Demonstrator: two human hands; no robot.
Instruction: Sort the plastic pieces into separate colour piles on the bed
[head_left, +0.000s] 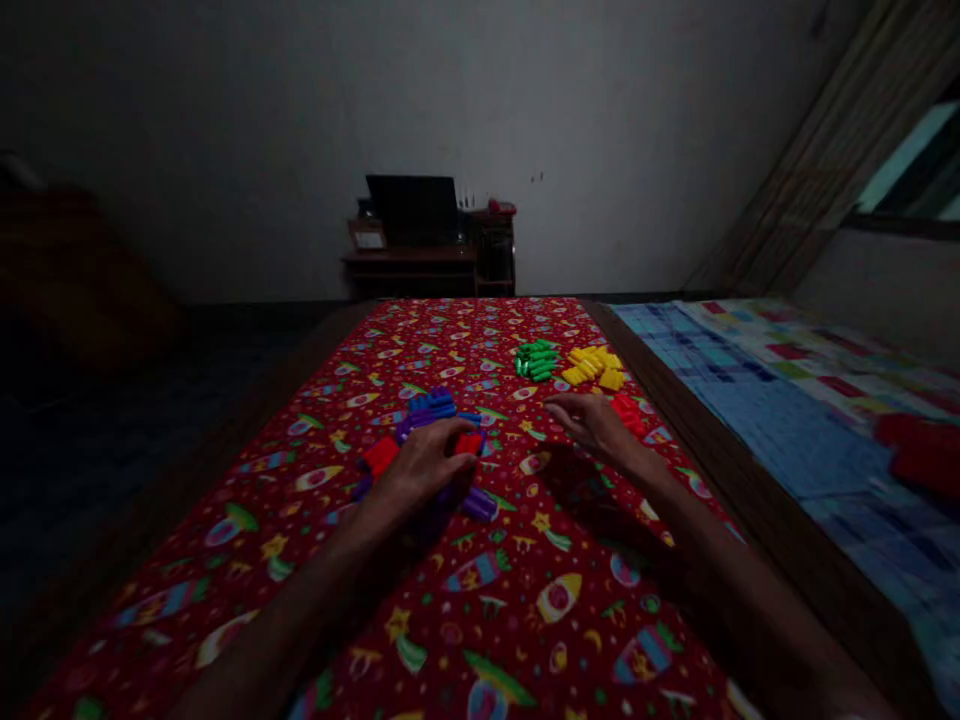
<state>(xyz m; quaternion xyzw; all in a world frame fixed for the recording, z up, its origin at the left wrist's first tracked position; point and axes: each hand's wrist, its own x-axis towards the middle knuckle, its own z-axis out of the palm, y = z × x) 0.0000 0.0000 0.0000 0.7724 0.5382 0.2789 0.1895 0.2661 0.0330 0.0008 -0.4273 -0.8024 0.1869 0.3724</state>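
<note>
My left hand (427, 462) reaches over a mixed pile at the middle of the cloth, thumb and fingers closed around a small red plastic piece (469, 443). Beneath and around it lie blue pieces (433, 403) and purple pieces (480, 503). Another red piece (380, 456) sits at the pile's left side; the hand hides part of the pile. To the right, my right hand (589, 422) hovers above the cloth with its fingers loosely bent and nothing visible in them. Just beyond it is a cluster of red pieces (628, 413), partly covered by the hand.
Green pieces (535, 361) and yellow pieces (594, 367) form separate groups farther back on the red patterned cloth (487, 625). A desk (409, 257) with a dark screen (414, 207) stands against the wall. At right is a surface with a blue checked cover (757, 385).
</note>
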